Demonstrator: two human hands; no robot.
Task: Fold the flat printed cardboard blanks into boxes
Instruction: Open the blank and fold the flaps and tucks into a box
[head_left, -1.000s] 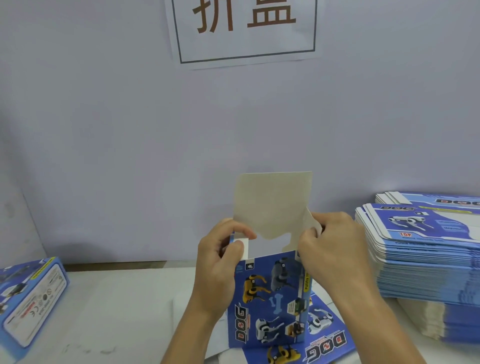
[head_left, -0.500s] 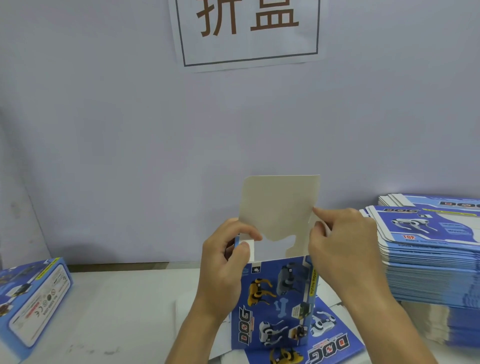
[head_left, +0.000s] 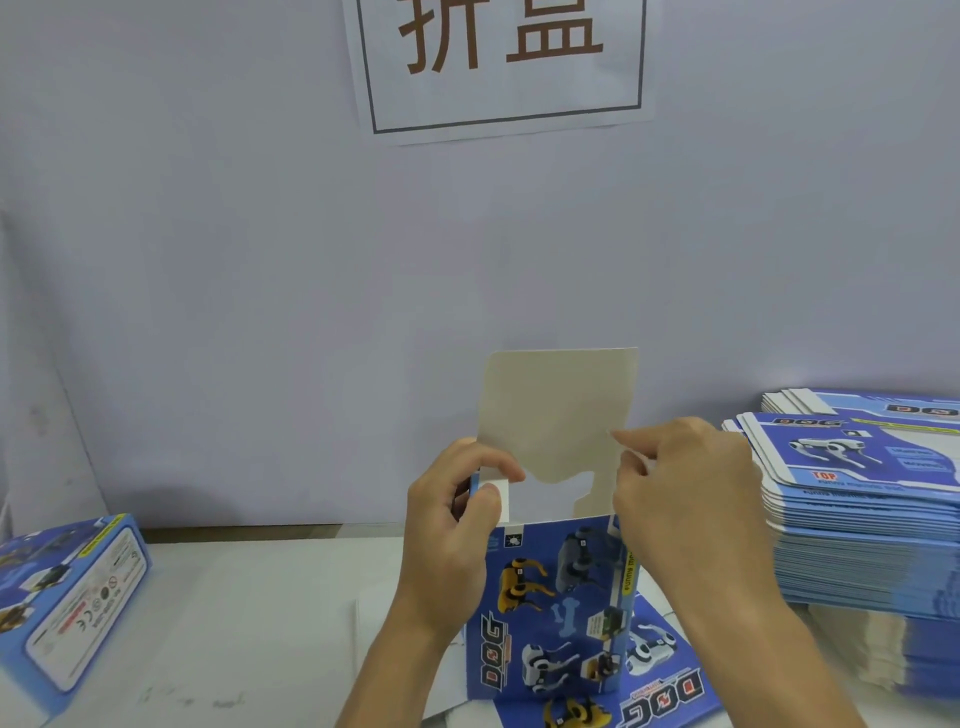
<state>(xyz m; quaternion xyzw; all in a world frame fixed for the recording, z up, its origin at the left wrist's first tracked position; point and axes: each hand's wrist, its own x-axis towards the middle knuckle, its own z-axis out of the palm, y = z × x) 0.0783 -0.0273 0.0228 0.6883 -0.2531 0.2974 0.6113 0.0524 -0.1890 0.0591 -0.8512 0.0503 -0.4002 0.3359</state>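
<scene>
The view has crept slightly closer over the last second, and the right hand (head_left: 685, 499) has shifted on the upright box (head_left: 550, 608): its fingers, earlier wrapped over the right side flap (head_left: 636, 457), now pinch that small flap between thumb and forefinger, apparently starting to bend it inward. The left hand (head_left: 452, 525) has hardly moved and pinches the left side flap (head_left: 496, 496) with curled fingers. The tall grey lid flap (head_left: 556, 410) stands straight up between the hands as before. This suggests the box body is already squared and its top end is being closed, side flaps first, lid after.

The box in hand stands at the middle of the desk (head_left: 249, 613), at 6 o'clock. One loose blank (head_left: 670, 675) lies flat beneath it. At 3 o'clock is one tall stack of blanks (head_left: 857, 525), too many to count. One finished box (head_left: 67, 603) lies at 9 o'clock. One paper sign (head_left: 504, 62) hangs at 12 o'clock.
</scene>
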